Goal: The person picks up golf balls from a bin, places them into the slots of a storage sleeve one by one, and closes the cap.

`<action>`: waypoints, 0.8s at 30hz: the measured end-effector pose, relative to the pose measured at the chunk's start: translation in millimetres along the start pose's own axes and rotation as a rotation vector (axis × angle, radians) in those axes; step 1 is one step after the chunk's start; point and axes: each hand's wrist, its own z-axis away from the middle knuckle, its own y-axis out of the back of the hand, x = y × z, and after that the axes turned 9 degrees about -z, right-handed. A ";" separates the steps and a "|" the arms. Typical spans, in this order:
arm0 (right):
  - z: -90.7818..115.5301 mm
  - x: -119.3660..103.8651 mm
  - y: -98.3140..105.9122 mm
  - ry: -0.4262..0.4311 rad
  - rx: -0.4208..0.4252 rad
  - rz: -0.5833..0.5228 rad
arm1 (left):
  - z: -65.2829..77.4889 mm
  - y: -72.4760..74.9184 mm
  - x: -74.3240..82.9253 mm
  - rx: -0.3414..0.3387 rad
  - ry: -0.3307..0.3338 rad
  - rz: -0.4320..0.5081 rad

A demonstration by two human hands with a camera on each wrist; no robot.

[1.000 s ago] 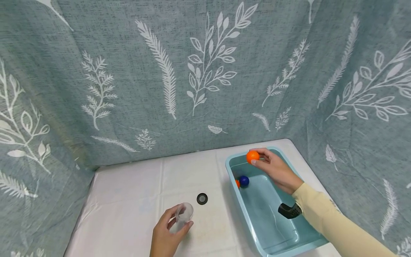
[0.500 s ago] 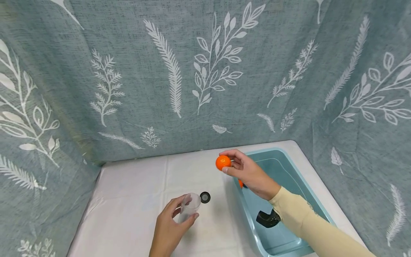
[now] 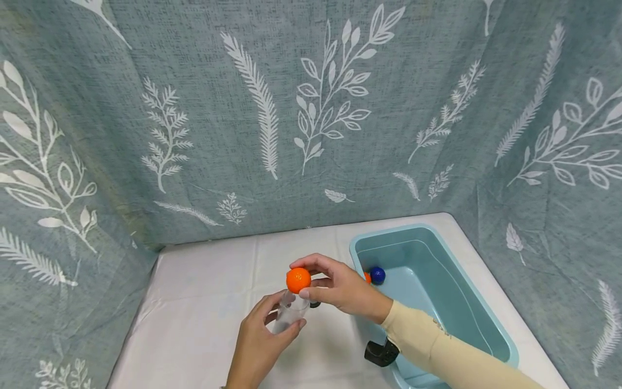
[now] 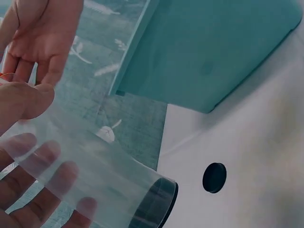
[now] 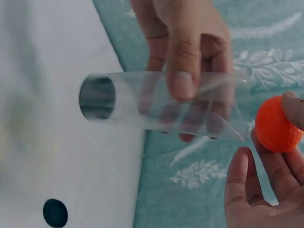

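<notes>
Ball (image 3: pixel 298 280) is pinched by right hand (image 3: pixel 344 289); left hand (image 3: pixel 261 343) clasps clear tube (image 5: pixel 129 100); only wrist views show dark base (image 5: pixel 97 98).

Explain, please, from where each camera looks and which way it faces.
Head: worn on the head, facing forward and down at table and tub; left hand, right hand and right sleeve show.
Left wrist: worn there, facing the clear tube in the left hand; the right hand also shows.
Right wrist: worn there, facing the orange ball and tube; both hands show.
Shared: both wrist views include the tube and the dark disc.
</notes>
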 end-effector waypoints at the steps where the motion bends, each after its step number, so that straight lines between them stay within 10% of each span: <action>1: 0.1 1.6 -1.8 0.004 -0.007 0.009 | 0.1 0.2 0.5 0.004 -0.004 0.001; 24: 7.0 13.8 -7.5 0.016 -0.096 -0.045 | 2.4 1.8 0.0 0.054 -0.027 0.039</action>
